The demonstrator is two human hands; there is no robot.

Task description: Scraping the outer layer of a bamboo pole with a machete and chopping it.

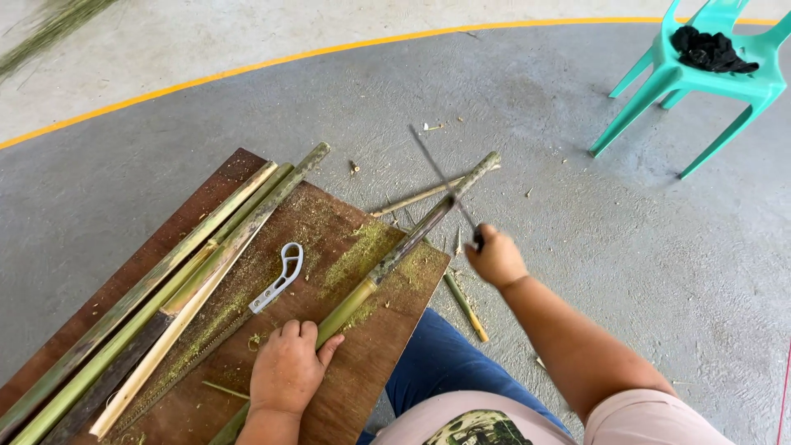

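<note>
My left hand [286, 368] presses down on a long green and grey bamboo stalk [412, 239] that lies across a brown wooden board [354, 379] and sticks out past its far edge. My right hand [494, 257] grips the dark handle of a thin long blade [441, 177], which is blurred and crosses the stalk beyond the board's edge. Green shavings and dust cover the board around the stalk.
Several split bamboo strips [189, 272] lie along the board's left side, beside a hand saw with a white handle [280, 276]. Short bamboo offcuts [465, 306] lie on the grey floor. A teal plastic chair [700, 78] with dark cloth stands far right. A yellow line curves across the floor.
</note>
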